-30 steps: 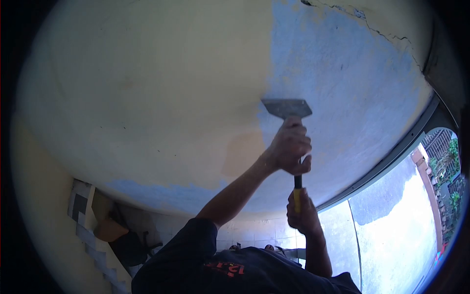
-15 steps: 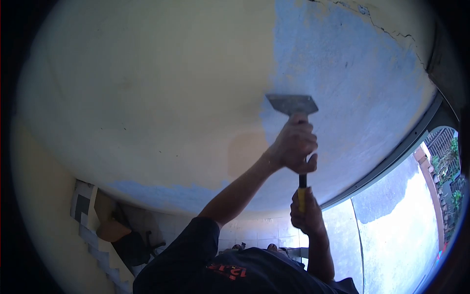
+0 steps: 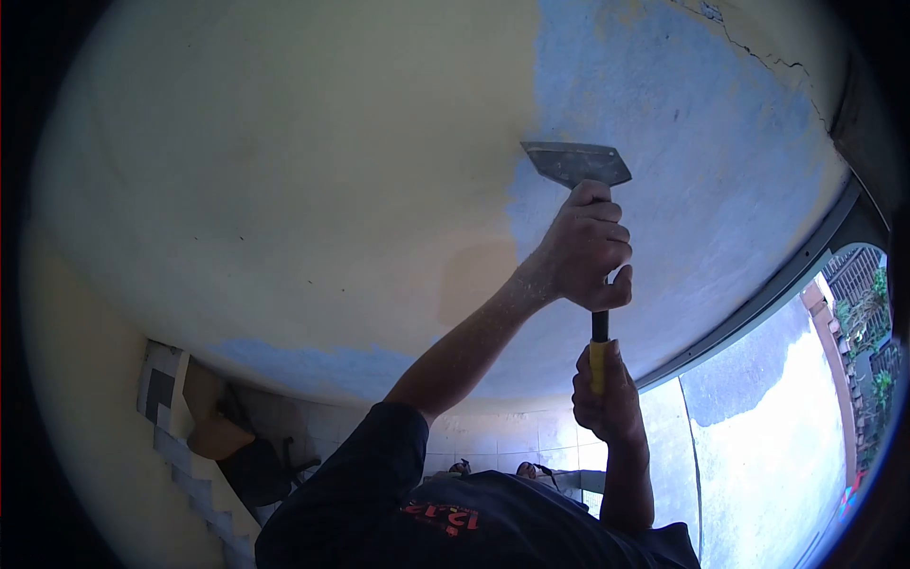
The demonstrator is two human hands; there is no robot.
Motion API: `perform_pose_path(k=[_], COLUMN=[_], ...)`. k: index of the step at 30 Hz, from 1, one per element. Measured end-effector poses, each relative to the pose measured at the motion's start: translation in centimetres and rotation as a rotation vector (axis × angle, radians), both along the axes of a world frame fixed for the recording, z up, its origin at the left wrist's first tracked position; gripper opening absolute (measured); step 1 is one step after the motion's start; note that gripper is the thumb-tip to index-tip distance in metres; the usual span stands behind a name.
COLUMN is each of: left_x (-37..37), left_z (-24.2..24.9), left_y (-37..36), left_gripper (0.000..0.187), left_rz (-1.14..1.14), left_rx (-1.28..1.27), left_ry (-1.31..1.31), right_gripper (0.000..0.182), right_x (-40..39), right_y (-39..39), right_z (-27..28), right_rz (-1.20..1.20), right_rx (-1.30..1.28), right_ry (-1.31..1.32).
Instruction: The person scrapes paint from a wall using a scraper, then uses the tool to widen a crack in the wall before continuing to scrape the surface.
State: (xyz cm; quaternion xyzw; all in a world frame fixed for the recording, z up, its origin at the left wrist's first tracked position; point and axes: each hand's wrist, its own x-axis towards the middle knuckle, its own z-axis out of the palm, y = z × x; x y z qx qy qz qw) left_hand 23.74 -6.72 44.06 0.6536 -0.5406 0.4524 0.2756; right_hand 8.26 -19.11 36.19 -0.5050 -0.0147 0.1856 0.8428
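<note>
A scraper with a wide grey metal blade (image 3: 576, 163) lies against the wall (image 3: 332, 171), where cream paint meets a light blue patch (image 3: 664, 190). My left hand (image 3: 592, 248) is wrapped round the upper handle just below the blade, its thumb lower down. Below it, my right hand (image 3: 607, 394) grips the yellow end (image 3: 597, 368) of the black handle. Both hands look dusty. The palm sides and the part of the handle inside my left fist are hidden.
A jagged crack (image 3: 758, 57) runs across the upper right wall. A dark frame edge (image 3: 749, 327) curves down the right side, beside a bright opening with plants (image 3: 882, 389). Stepped edging (image 3: 190, 484) and a dark chair-like object (image 3: 256, 474) stand lower left, above a tiled floor (image 3: 474, 434).
The scraper and both my hands have moved up and slightly right along the wall. My grip on the handle looks the same.
</note>
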Motion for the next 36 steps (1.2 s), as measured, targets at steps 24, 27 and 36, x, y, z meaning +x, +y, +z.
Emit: perform_pose_path(k=[24,27,36], left_x=[0.3,0.8,2.0], left_z=[-0.4,0.4,0.8], left_y=[0.1,0.3,0.3], left_gripper=[0.02,0.02,0.022], left_rz=[-0.038,-0.047,-0.038], left_rx=[-0.02,-0.002,-0.005], left_ry=[0.021,0.019,-0.023], right_gripper=[0.054,0.054,0.052], right_x=[-0.6,0.2,1.3], right_y=[0.5,0.5,0.6], right_z=[1.0,1.2,0.9], right_rz=[-0.027,-0.029,-0.01], right_rx=[-0.037,-0.053,0.02], right_ry=[0.072,0.005,0.016])
